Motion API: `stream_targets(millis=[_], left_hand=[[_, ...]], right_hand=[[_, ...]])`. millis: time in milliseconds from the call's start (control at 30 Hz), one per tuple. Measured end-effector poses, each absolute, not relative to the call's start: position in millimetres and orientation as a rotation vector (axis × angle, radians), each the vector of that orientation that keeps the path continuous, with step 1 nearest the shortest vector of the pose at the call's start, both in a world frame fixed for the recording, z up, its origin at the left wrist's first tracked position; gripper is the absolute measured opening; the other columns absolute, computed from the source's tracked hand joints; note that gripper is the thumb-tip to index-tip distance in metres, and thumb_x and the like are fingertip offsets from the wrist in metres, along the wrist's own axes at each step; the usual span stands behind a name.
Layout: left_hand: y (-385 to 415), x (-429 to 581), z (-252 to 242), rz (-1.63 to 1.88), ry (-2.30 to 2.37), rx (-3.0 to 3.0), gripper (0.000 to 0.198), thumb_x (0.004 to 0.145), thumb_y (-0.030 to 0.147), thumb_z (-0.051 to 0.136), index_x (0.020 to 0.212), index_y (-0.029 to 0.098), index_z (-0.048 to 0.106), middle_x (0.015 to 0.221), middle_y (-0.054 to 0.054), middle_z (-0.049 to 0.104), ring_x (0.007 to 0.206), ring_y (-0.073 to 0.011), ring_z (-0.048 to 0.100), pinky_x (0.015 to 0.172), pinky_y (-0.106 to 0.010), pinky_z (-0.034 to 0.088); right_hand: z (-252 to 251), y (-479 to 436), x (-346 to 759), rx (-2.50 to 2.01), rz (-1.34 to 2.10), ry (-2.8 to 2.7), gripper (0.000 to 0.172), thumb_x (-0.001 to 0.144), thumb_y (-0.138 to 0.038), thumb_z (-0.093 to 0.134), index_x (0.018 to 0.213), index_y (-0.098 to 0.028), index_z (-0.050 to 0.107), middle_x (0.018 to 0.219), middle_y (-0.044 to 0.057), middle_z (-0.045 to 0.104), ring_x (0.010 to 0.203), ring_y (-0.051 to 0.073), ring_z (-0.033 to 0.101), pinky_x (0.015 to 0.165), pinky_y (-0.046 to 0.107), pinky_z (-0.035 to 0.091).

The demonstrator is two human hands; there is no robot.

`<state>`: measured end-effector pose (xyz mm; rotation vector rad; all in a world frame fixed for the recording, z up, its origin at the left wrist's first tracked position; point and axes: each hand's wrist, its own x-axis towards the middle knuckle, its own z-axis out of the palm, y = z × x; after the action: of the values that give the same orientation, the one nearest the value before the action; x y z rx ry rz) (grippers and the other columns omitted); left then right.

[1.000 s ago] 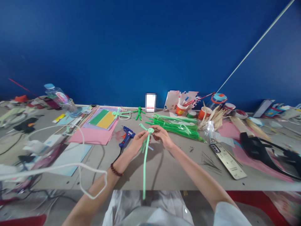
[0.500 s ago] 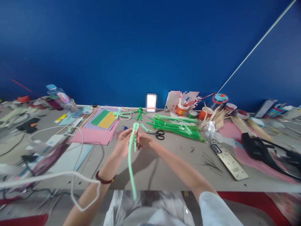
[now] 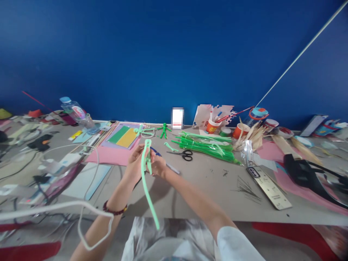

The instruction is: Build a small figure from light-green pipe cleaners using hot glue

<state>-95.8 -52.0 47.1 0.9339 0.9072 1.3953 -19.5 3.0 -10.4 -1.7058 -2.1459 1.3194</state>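
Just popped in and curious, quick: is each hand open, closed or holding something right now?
Left hand: closed, holding green pipe cleaner.
Right hand: curled against it; grip can't be told.

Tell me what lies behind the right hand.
Beyond the right hand, part of a blue object shows above the knuckles, and a pale stick juts out past the wrist. The hand covers the rest, including whether they join.

Left hand and right hand sit close together, fingers curled, both forearms angled inward
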Motion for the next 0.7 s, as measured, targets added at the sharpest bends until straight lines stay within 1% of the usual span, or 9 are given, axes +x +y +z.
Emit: stream_targets(millis=[67, 133, 267, 333, 433, 500, 567, 633, 700], left_hand=[[-51.1, -101.5, 49.0, 1.435, 0.917, 0.937, 0.024, 0.07, 0.033, 0.069, 0.085, 0.02, 0.055, 0.066, 0.001, 0.062, 0.054, -0.0119, 0.058, 0.045, -0.021, 0.044], [-50.1, -108.0, 51.9, 1.533, 0.95, 0.936, 0.023, 0.069, 0.033, 0.07, 0.081, 0.019, 0.055, 0.062, 0.001, 0.061, 0.051, -0.0111, 0.057, 0.047, -0.021, 0.046], [-50.3, -119.1, 54.8, 1.629, 0.988, 0.958, 0.024, 0.07, 0.035, 0.07, 0.083, 0.019, 0.056, 0.063, 0.001, 0.061, 0.051, -0.0108, 0.056, 0.048, -0.022, 0.046], [-50.9, -122.7, 53.3, 1.629, 1.004, 0.957, 0.024, 0.07, 0.035, 0.069, 0.083, 0.019, 0.057, 0.062, 0.001, 0.061, 0.051, -0.0104, 0.055, 0.048, -0.022, 0.046], [-50.8, -126.6, 49.0, 1.638, 1.013, 0.936, 0.023, 0.07, 0.034, 0.07, 0.082, 0.018, 0.059, 0.064, 0.001, 0.061, 0.053, -0.0106, 0.055, 0.049, -0.022, 0.046], [-50.4, -129.2, 46.3, 1.669, 1.042, 0.897, 0.022, 0.069, 0.033, 0.071, 0.082, 0.019, 0.06, 0.068, 0.002, 0.063, 0.054, -0.0109, 0.056, 0.049, -0.022, 0.046], [-50.1, -131.9, 44.0, 1.703, 1.079, 0.836, 0.021, 0.069, 0.031, 0.072, 0.083, 0.019, 0.061, 0.071, 0.002, 0.063, 0.056, -0.0112, 0.056, 0.05, -0.023, 0.046], [-50.2, -133.6, 41.2, 1.735, 1.116, 0.792, 0.021, 0.067, 0.03, 0.073, 0.083, 0.021, 0.062, 0.069, 0.003, 0.062, 0.056, -0.0111, 0.055, 0.05, -0.023, 0.046], [-50.5, -133.3, 37.1, 1.751, 1.162, 0.816, 0.018, 0.068, 0.031, 0.072, 0.077, 0.021, 0.061, 0.063, 0.003, 0.057, 0.054, -0.0105, 0.053, 0.049, -0.022, 0.045]], right_hand=[[-9.9, 1.2, -19.0, -1.758, 1.244, -2.206, 0.014, 0.073, -0.024, 0.064, 0.064, -0.014, 0.064, 0.064, 0.008, 0.065, 0.077, 0.027, 0.066, 0.072, 0.037, 0.05], [-7.7, -0.3, -15.0, -1.804, 1.188, -2.246, 0.022, 0.071, -0.033, 0.063, 0.058, -0.016, 0.062, 0.057, 0.008, 0.064, 0.076, 0.029, 0.066, 0.071, 0.038, 0.049], [-1.8, -1.4, 6.8, -1.865, 1.257, -2.333, 0.04, 0.072, -0.046, 0.057, 0.044, -0.018, 0.056, 0.043, 0.006, 0.059, 0.056, 0.024, 0.064, 0.066, 0.036, 0.05], [-0.5, -1.6, 18.8, -1.887, 1.25, -2.394, 0.044, 0.071, -0.051, 0.057, 0.041, -0.019, 0.054, 0.042, 0.005, 0.059, 0.057, 0.022, 0.064, 0.069, 0.035, 0.05], [-2.1, -1.6, 27.5, -1.902, 1.076, -2.364, 0.043, 0.07, -0.056, 0.058, 0.047, -0.019, 0.056, 0.046, 0.006, 0.061, 0.066, 0.024, 0.066, 0.073, 0.034, 0.049], [-5.0, -1.7, 27.0, -1.912, 0.929, -2.317, 0.039, 0.069, -0.055, 0.059, 0.054, -0.019, 0.059, 0.053, 0.009, 0.064, 0.076, 0.028, 0.066, 0.073, 0.035, 0.049], [-8.5, -2.1, 25.4, -1.898, 0.888, -2.269, 0.034, 0.07, -0.051, 0.059, 0.059, -0.019, 0.06, 0.057, 0.01, 0.066, 0.079, 0.028, 0.066, 0.07, 0.034, 0.049], [-12.3, -2.9, 26.5, -1.851, 1.004, -2.197, 0.031, 0.073, -0.044, 0.057, 0.055, -0.019, 0.059, 0.053, 0.007, 0.064, 0.068, 0.024, 0.066, 0.065, 0.031, 0.049], [-16.8, -4.4, 31.2, -1.769, 1.211, -2.069, 0.034, 0.076, -0.038, 0.054, 0.048, -0.019, 0.055, 0.043, 0.004, 0.058, 0.052, 0.018, 0.062, 0.056, 0.026, 0.048]])
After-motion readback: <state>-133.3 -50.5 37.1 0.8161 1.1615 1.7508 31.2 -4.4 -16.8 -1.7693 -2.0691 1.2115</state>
